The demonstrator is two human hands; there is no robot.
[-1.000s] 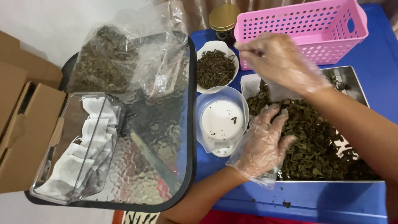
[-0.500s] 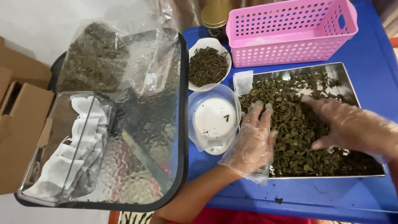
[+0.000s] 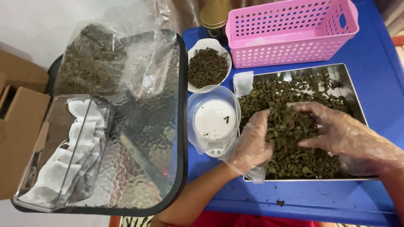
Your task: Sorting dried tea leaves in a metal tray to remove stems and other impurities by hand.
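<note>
Both my hands wear thin clear plastic gloves and are sunk in a heap of dried green-brown leaves (image 3: 294, 126) on a shallow steel tray (image 3: 351, 90). My left hand (image 3: 252, 143) cups the heap from the left. From the right, my right hand (image 3: 336, 130) presses against the same heap. Between them a mound of leaves is gathered and slightly raised. A small white scale (image 3: 213, 122) with a few leaf bits stands just left of the tray.
A white bowl of dark leaves (image 3: 207, 65) and a pink perforated basket (image 3: 290, 31) sit at the back on the blue table (image 3: 378, 54). Left is a glass-topped stand (image 3: 168, 168) with a clear bin of white sachets (image 3: 63, 168), a leaf bag (image 3: 97, 59), and a cardboard box (image 3: 19, 122).
My right hand came down from near the pink basket into the tray. Both hands have closed in on the leaves and pushed them into a mound.
</note>
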